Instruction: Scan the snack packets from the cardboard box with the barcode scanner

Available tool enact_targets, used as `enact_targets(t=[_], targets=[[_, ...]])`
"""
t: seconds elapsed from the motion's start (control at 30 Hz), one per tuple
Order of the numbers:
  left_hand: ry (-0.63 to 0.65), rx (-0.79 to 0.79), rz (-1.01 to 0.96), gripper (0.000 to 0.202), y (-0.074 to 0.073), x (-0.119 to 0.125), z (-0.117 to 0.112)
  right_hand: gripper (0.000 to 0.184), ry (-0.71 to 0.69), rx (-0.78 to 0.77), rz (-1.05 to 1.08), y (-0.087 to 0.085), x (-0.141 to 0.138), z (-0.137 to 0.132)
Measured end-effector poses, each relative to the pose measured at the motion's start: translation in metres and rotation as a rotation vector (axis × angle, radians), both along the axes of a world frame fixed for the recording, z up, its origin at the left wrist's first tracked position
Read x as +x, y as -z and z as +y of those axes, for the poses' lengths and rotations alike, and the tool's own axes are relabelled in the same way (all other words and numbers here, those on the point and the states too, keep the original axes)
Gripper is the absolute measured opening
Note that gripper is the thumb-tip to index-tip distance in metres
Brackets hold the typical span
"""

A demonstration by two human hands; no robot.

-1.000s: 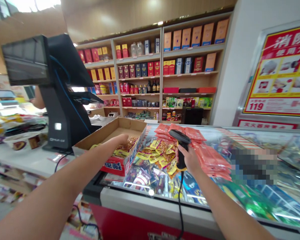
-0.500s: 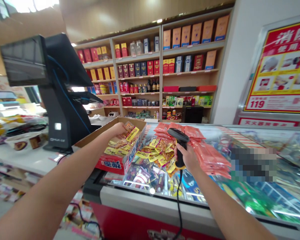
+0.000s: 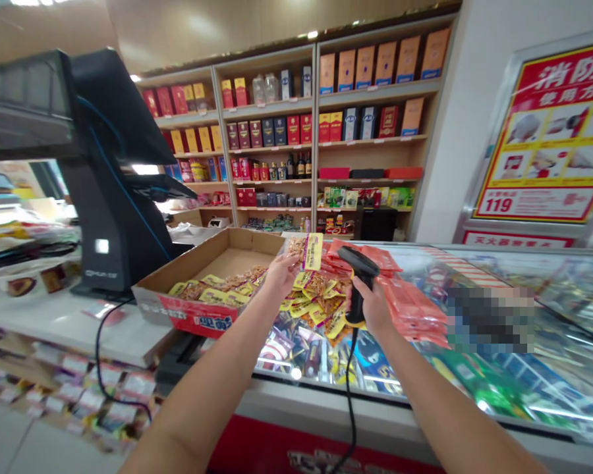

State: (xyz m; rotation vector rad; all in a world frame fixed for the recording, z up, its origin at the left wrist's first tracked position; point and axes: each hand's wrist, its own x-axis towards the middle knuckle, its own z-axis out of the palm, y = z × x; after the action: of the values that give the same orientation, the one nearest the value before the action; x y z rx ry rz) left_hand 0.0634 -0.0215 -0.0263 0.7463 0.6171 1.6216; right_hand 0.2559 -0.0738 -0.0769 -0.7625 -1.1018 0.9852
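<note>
My left hand (image 3: pixel 281 273) is closed on a snack packet (image 3: pixel 313 251) with a yellow label, held up above the glass top. Wrapped round the handle of a black barcode scanner (image 3: pixel 358 263) is my right hand (image 3: pixel 369 297); the scanner's head points left toward the packet. A cardboard box (image 3: pixel 188 313) on the left contains more yellow snack packets (image 3: pixel 217 289). Between the box and the scanner lies a loose pile of the same packets (image 3: pixel 321 296). Orange-red packages (image 3: pixel 412 306) are stacked behind and right of the scanner.
A glass-topped freezer (image 3: pixel 296 388) spans the front, with wrapped goods under the glass. The scanner's cable (image 3: pixel 350 401) hangs down its front. A black checkout terminal (image 3: pixel 113 191) stands left on a white counter (image 3: pixel 54 329). Shelves (image 3: pixel 271 181) with boxes and bottles line the back.
My left hand has come out of the box with a packet and moved right, closer to the scanner. My right hand still grips the scanner. The view has shifted slightly.
</note>
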Motion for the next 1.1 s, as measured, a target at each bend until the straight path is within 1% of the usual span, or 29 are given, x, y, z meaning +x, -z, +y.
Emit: enact_targets(t=[0.07, 0.1, 0.17, 0.23, 0.37, 0.47, 0.6, 0.87, 1.0, 1.1], targets=[[-0.079, 0.064, 0.047, 0.024, 0.022, 0.005, 0.012, 0.037, 0.019, 0.014, -0.001, 0.0, 0.001, -0.001], [-0.114, 0.096, 0.086, 0.024, 0.03, 0.005, 0.017, 0.036, 0.017, 0.023, -0.009, -0.001, 0.001, -0.002], [-0.177, 0.142, 0.195, 0.024, 0.042, 0.002, 0.024, 0.035, -0.027, 0.032, -0.046, -0.002, 0.0, -0.005], [-0.246, 0.173, 0.356, 0.022, 0.047, -0.001, 0.026, 0.034, -0.103, 0.024, -0.098, -0.003, -0.001, -0.01], [-0.383, 0.277, 0.741, 0.015, 0.047, -0.005, 0.021, 0.031, -0.222, 0.017, -0.236, -0.008, -0.007, -0.019], [-0.445, 0.33, 0.913, 0.018, 0.047, -0.005, 0.017, 0.03, -0.255, 0.049, -0.325, -0.009, -0.011, -0.022], [-0.464, 0.346, 0.981, 0.023, 0.05, -0.003, 0.014, 0.03, -0.241, 0.045, -0.315, -0.008, -0.011, -0.023], [-0.486, 0.43, 0.991, 0.021, 0.053, -0.003, 0.01, 0.03, -0.259, 0.023, -0.296, -0.006, -0.01, -0.021], [-0.503, 0.436, 0.996, 0.029, 0.055, -0.003, 0.011, 0.031, -0.278, 0.01, -0.273, -0.008, -0.011, -0.021], [-0.493, 0.428, 0.993, 0.023, 0.057, -0.004, 0.014, 0.031, -0.288, 0.001, -0.271, -0.009, -0.011, -0.021]])
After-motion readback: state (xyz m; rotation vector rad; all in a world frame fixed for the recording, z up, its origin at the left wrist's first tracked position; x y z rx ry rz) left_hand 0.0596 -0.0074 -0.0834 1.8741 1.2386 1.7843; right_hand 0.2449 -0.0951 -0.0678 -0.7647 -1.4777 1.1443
